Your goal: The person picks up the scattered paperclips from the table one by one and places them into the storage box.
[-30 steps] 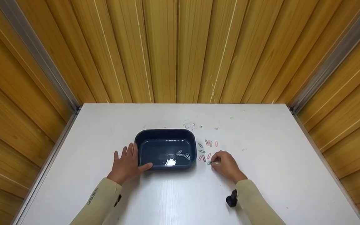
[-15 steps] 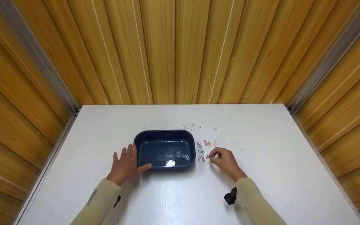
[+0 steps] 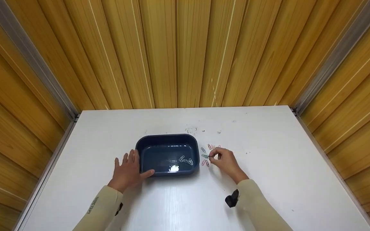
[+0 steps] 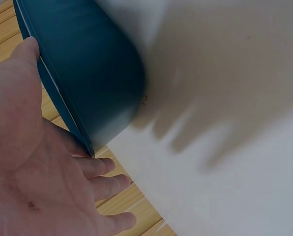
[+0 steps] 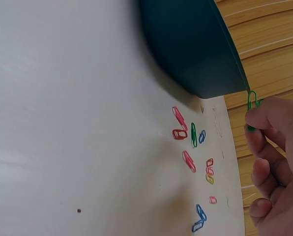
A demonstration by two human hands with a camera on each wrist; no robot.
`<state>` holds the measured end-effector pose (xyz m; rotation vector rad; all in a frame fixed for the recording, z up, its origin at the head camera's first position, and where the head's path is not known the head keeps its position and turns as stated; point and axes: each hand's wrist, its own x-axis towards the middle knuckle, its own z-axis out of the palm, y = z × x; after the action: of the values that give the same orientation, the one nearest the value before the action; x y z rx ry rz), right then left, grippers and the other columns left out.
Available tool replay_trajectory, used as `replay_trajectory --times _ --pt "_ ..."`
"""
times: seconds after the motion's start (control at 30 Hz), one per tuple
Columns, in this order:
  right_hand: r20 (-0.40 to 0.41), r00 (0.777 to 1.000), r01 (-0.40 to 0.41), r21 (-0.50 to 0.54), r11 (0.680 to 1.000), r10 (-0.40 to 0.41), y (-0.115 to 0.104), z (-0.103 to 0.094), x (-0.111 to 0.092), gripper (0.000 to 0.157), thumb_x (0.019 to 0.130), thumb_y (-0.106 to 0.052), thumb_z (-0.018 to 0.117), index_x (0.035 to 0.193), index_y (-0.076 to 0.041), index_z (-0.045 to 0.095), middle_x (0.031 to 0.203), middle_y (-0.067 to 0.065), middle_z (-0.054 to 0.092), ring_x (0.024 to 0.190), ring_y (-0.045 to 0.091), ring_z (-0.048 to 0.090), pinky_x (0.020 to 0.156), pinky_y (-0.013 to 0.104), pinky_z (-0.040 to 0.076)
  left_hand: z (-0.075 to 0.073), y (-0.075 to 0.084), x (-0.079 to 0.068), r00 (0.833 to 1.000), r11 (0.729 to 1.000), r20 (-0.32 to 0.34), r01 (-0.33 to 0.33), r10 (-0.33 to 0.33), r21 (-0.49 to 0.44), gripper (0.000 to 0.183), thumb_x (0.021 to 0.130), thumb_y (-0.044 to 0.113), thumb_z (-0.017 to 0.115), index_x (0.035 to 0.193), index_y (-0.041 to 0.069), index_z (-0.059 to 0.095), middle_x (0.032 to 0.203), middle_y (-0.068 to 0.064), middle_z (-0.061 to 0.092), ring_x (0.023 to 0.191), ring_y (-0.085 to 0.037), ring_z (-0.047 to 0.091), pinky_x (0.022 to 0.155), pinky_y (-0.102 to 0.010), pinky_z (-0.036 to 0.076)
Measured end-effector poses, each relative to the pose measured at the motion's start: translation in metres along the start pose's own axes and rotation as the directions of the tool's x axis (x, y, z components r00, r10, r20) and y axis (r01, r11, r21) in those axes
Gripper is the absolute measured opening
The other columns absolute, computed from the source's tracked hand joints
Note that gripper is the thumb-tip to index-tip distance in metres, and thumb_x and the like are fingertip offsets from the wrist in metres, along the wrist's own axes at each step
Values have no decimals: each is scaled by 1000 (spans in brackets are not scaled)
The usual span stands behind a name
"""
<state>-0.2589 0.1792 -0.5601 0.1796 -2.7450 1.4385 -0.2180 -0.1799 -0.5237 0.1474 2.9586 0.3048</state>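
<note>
A dark blue rectangular basin [image 3: 165,174] sits mid-table with several pale-looking paper clips [image 3: 182,158] on its floor. My left hand [image 3: 125,172] lies at its left end, fingers extended along the outside and thumb over the near rim. In the left wrist view the thumb [image 4: 27,50] touches the rim and the other fingers are straight. Just right of the basin, my right hand [image 3: 226,161] pinches a green paper clip [image 5: 252,97] between thumb and index finger, raised above the table in the right wrist view. Its lower end is hidden by the fingertips.
Loose paper clips lie right of the basin: a green one [image 5: 194,135], several pink or red ones [image 5: 189,161], a yellow one [image 5: 209,179] and blue ones [image 5: 199,219]. Yellow wood-patterned panels [image 3: 185,54] rise behind the white table [image 3: 172,208].
My right hand has moved left and forward, closer to the basin, bringing the green paper clip up from the near side of the scattered clips. My left hand stays at the basin.
</note>
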Motion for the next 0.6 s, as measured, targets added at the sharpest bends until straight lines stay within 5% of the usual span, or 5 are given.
replay_trajectory --times 0.6 --pt "55 997 57 18 998 -58 -30 25 14 4 81 -5 71 84 -8 69 80 1 64 70 11 48 61 20 39 -3 -2 -2 1000 992 18 26 -24 -121 110 81 68 61 153 -3 17 160 -24 15 146 -46 17 113 -70 8"
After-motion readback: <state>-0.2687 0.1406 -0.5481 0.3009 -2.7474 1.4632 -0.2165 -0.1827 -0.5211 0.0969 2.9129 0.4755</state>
